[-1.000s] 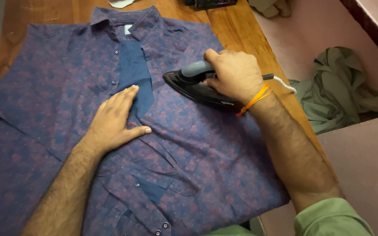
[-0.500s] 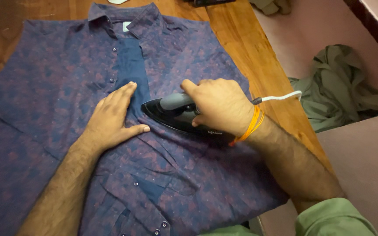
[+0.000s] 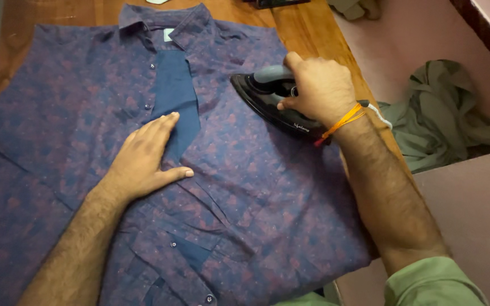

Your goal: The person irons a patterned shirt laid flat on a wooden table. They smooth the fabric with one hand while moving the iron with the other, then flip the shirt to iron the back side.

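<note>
A person's right hand clenches the grey handle of a black iron on the right front panel of a purple patterned shirt spread across a wooden bench. The iron sits near the bench's right edge, its long axis slanting, nose aimed toward the collar at the far edge. The left hand, grip released and flat, pins the button placket just left of the iron.

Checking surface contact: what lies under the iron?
The iron sits on the patterned purple shirt, spread over a wooden table. The fabric directly beneath its soleplate is hidden.
</note>
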